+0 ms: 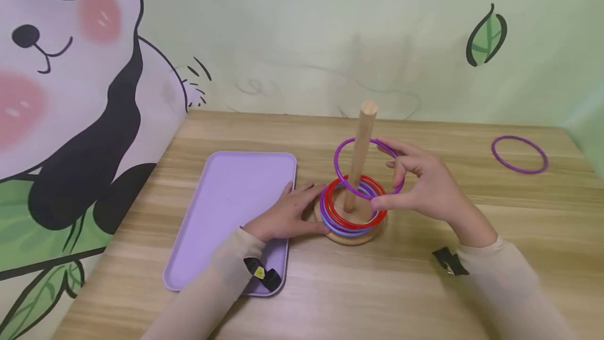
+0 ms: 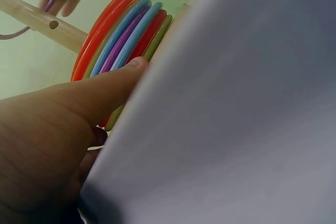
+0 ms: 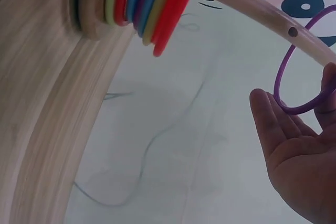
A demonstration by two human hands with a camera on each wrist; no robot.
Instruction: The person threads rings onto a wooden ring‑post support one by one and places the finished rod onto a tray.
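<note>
A wooden peg (image 1: 362, 146) rises from a round wooden base (image 1: 346, 240) with a stack of coloured rings (image 1: 325, 219) at its foot. My left hand (image 1: 290, 214) rests against the left side of the stack and base, fingers toward the back and a straight thumb at the front. In the left wrist view that thumb (image 2: 113, 80) lies along the ring edges. My right hand (image 1: 431, 188) pinches a purple ring (image 1: 336, 159) by its right side. This ring is tilted around the peg, below its top and above most of the stack.
A lilac tray (image 1: 226, 198) lies on the wooden table (image 1: 377, 293), left of the base, under my left forearm. Another purple ring (image 1: 494, 155) lies flat at the far right. Behind the table stands a painted wall (image 1: 292, 30).
</note>
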